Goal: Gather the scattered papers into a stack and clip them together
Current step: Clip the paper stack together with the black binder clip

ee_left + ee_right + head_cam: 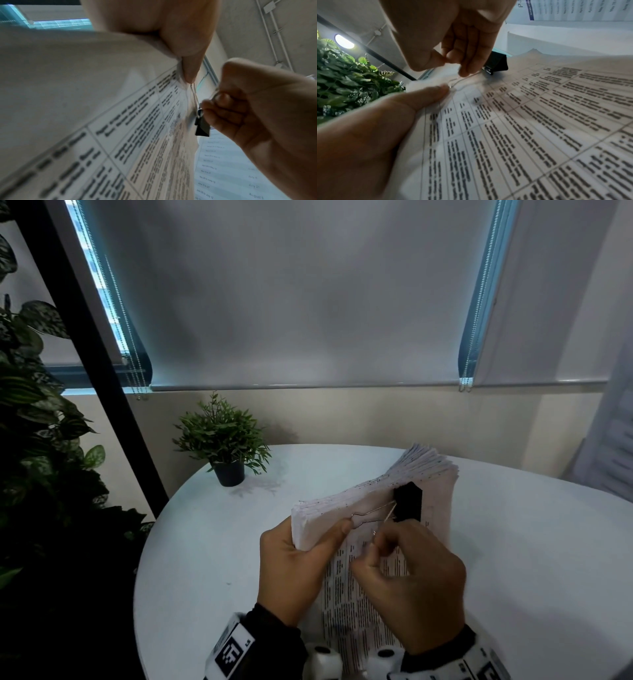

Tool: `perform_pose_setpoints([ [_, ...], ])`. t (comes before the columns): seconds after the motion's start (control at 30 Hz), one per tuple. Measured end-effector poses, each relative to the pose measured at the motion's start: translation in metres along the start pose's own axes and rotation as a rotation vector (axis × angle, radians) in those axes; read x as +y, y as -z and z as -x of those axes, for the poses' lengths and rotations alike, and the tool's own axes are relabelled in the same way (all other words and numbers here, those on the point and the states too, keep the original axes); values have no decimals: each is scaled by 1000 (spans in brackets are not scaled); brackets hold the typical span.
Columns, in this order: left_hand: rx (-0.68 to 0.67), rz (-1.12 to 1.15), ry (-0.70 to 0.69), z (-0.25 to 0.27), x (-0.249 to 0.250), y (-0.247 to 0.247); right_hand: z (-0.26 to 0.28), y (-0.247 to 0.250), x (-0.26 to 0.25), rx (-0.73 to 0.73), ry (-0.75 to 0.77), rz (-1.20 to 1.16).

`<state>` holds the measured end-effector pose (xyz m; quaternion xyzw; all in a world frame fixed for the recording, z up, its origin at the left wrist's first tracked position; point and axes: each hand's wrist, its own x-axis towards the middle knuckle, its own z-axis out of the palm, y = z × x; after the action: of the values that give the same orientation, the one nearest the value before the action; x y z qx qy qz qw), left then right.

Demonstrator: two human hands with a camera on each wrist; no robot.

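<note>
A thick stack of printed papers [346,587] is held tilted above the round white table [548,542]. My left hand [329,537] grips the stack's upper left corner, thumb on the printed front sheet. A black binder clip [407,505] bites the stack's top edge. One of its wire handles lies flat on the page, reaching to my left thumb. My right hand [375,546] pinches the other wire handle between thumb and fingertip. The left wrist view shows the clip [202,127] beside my right hand [240,108]. In the right wrist view, the pinching fingers [462,60] sit just before the clip [498,62].
A small potted plant [224,440] stands at the table's far left edge. A wall of foliage [34,405] and a black post [102,371] stand left of the table. A window with lowered blinds [308,302] is behind it.
</note>
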<state>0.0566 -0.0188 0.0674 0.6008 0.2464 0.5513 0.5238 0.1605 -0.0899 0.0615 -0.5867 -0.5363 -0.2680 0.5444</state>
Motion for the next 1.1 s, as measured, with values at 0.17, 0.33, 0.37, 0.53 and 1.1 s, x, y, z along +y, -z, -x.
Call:
perform_pose_setpoints([
  [0.17, 63, 56, 44, -6, -2, 4, 8, 26, -2, -125, -118, -413],
  [0.33, 78, 50, 53, -7, -3, 4, 19, 32, -2, -135, -398, -878],
  [0.37, 79, 51, 54, -7, -3, 3, 20, 31, -2, -115, -431, -954],
  [0.53, 39, 55, 80, -4, -4, -4, 28, 11, -15, -181, -541, -1199],
  [1.1, 30, 48, 91, -4, -5, 0, 20, -2, 16, 13, -799, -696],
])
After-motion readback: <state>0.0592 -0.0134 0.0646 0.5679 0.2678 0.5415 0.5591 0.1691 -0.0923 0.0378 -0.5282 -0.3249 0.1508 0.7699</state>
